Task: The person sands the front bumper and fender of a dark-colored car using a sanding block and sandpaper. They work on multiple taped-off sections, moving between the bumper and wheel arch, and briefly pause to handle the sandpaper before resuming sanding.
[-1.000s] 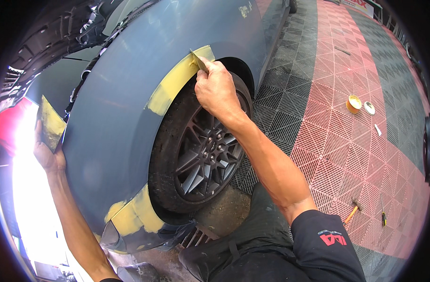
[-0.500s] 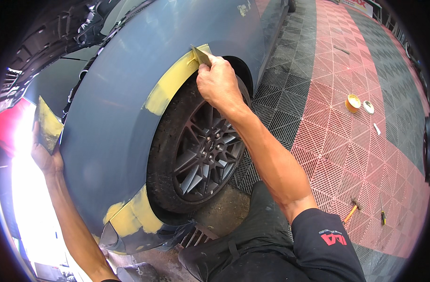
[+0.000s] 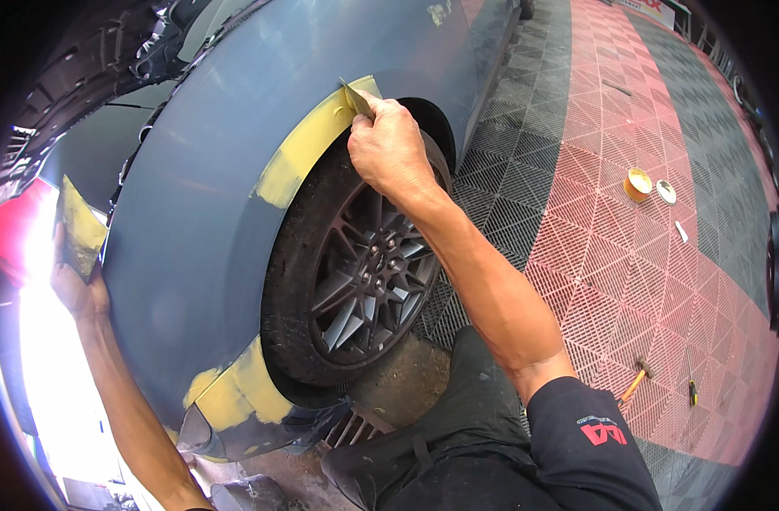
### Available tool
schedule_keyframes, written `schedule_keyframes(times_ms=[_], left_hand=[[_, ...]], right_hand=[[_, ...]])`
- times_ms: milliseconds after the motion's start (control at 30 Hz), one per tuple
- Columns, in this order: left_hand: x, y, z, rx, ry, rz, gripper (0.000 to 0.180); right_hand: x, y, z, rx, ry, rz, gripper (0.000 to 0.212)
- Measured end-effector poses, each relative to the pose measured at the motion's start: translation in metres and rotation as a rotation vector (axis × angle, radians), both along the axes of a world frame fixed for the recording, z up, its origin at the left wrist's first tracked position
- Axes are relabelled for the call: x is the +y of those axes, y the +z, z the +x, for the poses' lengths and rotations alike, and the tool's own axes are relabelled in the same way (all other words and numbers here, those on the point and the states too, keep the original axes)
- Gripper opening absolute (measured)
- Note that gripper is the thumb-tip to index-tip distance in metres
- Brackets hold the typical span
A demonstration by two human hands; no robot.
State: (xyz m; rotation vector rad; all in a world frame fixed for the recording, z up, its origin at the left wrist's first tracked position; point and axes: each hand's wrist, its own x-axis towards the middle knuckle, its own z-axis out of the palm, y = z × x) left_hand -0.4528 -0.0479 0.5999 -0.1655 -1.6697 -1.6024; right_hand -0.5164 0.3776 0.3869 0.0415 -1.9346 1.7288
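Note:
My right hand [image 3: 389, 146] grips a small putty spreader [image 3: 355, 99], its edge against the yellow filler [image 3: 309, 145] along the top of the wheel arch. Fresh filler is bunched in a small lump just left of the blade. Out to the left, my left hand [image 3: 81, 288] holds up a flat putty plate [image 3: 84, 228] smeared with yellow filler, beside the front of the grey fender [image 3: 194, 213]. A second patch of yellow filler [image 3: 245, 387] covers the lower corner of the arch and the bumper edge. Under the arch sits the wheel [image 3: 368, 264] with its dark tyre.
On the red and grey grid floor [image 3: 602, 281] stand an open yellow tub [image 3: 637, 184] and its lid [image 3: 666, 192], with a white strip [image 3: 681, 232] near them. A hammer [image 3: 636, 380] and a small yellow-black tool [image 3: 693, 393] lie closer. The open engine bay [image 3: 91, 64] is upper left.
My right hand and the spreader have shifted slightly left along the arch. The left hand with the plate has moved a little left too, while the view itself has shifted slightly.

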Motion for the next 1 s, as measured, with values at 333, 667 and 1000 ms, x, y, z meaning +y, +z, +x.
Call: schedule_keyframes(times_ms=[333,667,1000], left_hand=[[0.002,-0.001,0.003,0.035,0.044,-0.015,0.042],[-0.009,0.003,-0.001,0.025,-0.001,-0.041,0.043],[0.023,-0.003,0.005,0.041,0.119,-0.055,0.044]], right_hand=[[-0.021,-0.012,0.033,0.121,0.062,-0.047,0.041],[0.000,-0.005,0.002,0.021,-0.035,-0.014,0.045],[-0.027,-0.013,0.017,0.144,-0.017,0.048,0.050]])
